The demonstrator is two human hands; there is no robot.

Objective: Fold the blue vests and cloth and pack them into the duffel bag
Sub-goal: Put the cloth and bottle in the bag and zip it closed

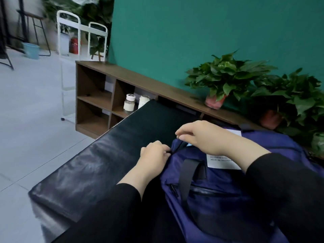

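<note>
Bag (228, 199), navy, lay on the black padded bench (91, 163), at its right end, dark strap (190, 174) and front zip pocket facing the camera. Left hand (154, 155) sat at the bag's left top corner, fingers curled, pinching a small dark zip pull. Right hand (201, 137) hovered over the bag's top edge, fingers loosely bent and together, gripping nothing visible. White label (222, 162) lay on the bag below the right wrist. Wooden shelf (98, 95) and potted plants (226, 79) stood behind.
</note>
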